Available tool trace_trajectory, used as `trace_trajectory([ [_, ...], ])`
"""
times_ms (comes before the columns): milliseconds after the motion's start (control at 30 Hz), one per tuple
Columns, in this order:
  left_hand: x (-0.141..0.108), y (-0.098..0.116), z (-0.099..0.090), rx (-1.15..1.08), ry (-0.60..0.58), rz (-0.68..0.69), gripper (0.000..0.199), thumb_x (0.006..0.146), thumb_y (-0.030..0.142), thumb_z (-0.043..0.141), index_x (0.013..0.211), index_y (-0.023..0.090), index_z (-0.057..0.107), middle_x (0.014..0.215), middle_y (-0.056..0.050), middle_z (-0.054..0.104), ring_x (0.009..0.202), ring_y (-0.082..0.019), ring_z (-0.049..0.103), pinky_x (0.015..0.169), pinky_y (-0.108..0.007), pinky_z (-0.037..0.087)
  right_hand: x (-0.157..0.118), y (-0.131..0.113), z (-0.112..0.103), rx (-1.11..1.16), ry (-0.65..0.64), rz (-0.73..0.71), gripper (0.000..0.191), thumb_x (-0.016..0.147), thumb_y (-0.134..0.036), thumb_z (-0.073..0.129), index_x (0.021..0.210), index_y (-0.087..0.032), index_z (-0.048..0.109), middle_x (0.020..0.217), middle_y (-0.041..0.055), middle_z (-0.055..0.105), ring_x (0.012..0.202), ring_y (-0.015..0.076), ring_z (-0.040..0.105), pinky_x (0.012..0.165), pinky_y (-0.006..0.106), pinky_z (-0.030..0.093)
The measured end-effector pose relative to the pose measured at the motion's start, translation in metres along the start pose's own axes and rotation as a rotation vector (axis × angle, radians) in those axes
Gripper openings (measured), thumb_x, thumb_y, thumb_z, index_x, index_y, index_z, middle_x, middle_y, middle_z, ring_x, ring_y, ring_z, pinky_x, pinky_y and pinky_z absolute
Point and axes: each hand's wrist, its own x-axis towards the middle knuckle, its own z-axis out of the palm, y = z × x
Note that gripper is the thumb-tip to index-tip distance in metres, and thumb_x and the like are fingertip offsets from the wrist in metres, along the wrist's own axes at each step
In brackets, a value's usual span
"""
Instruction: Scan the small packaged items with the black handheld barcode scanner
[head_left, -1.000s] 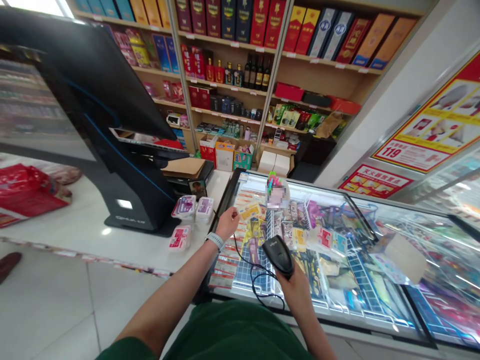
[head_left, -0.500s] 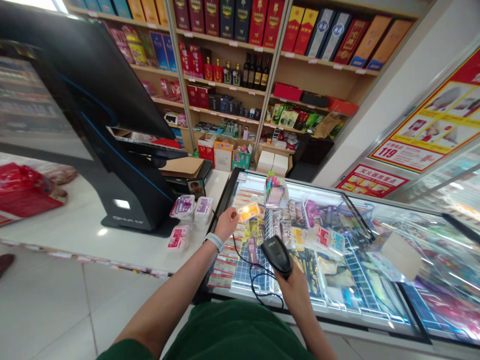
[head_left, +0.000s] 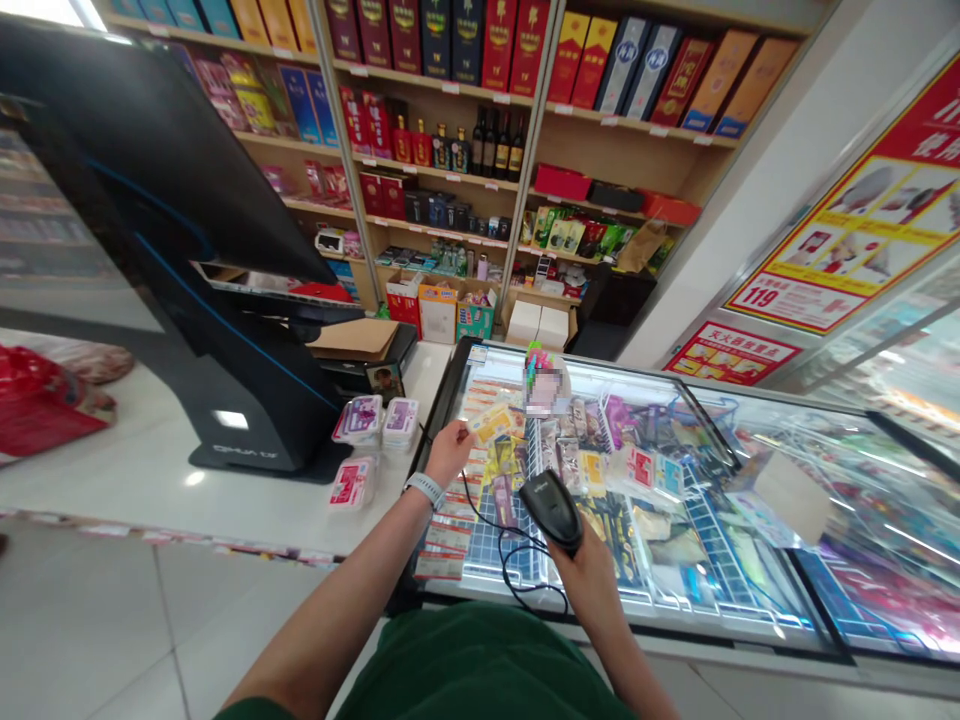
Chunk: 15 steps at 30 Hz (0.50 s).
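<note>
My left hand (head_left: 450, 450) pinches the near edge of a clear plastic pack with a yellow label (head_left: 492, 425), held above the glass top of the freezer. My right hand (head_left: 589, 560) is wrapped around a black barcode scanner (head_left: 553, 505), its head tilted up and to the left. The scanner's cord (head_left: 504, 560) loops over the glass below. On the white counter by my left hand lie packs with purple labels (head_left: 400, 420) and one with a red label (head_left: 351, 485). More packs, with yellow (head_left: 592, 472), red (head_left: 640, 466) and blue labels (head_left: 668, 476), rest on the freezer.
A large black monitor on a stand (head_left: 247, 390) fills the left. The glass-topped freezer (head_left: 480, 590) stretches right, with a cardboard box (head_left: 787, 495) on it. Behind stand shelves (head_left: 442, 85) of boxed bottles. A red bag (head_left: 45, 405) lies on the far left counter.
The bright orange glow on the yellow-labelled pack is gone. The hands keep nearly the same places, and the view has shifted slightly.
</note>
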Motion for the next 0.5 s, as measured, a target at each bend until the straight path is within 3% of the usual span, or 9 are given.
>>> trace_trajectory([
  [233, -0.012, -0.012, 0.016, -0.206, -0.107, -0.321, 0.02, 0.071, 0.03, 0.067, 0.081, 0.015, 0.059, 0.067, 0.0, 0.064, 0.062, -0.011, 0.06, 0.062, -0.022, 0.047, -0.007, -0.011, -0.006, 0.07, 0.029, 0.047, 0.032, 0.078, -0.027, 0.056, 0.108, -0.017, 0.062, 0.097, 0.0084, 0.072, 0.089, 0.0235, 0.068, 0.077, 0.031, 0.052],
  [333, -0.018, -0.024, 0.028, -0.193, -0.134, -0.387, 0.02, 0.07, 0.029, 0.068, 0.079, 0.014, 0.058, 0.065, 0.0, 0.063, 0.061, -0.012, 0.061, 0.061, -0.023, 0.047, -0.011, -0.014, -0.009, 0.086, 0.04, 0.078, 0.032, 0.077, -0.025, 0.057, 0.107, -0.017, 0.063, 0.095, 0.0078, 0.072, 0.088, 0.0226, 0.068, 0.077, 0.03, 0.052],
  [500, -0.028, -0.033, 0.056, -0.198, -0.166, -0.491, 0.024, 0.072, 0.021, 0.066, 0.094, 0.014, 0.059, 0.07, -0.002, 0.066, 0.058, -0.011, 0.061, 0.06, -0.022, 0.048, -0.018, -0.009, -0.012, 0.118, 0.076, 0.151, 0.031, 0.074, -0.022, 0.058, 0.104, -0.018, 0.064, 0.092, 0.0069, 0.072, 0.086, 0.0228, 0.067, 0.077, 0.032, 0.052],
])
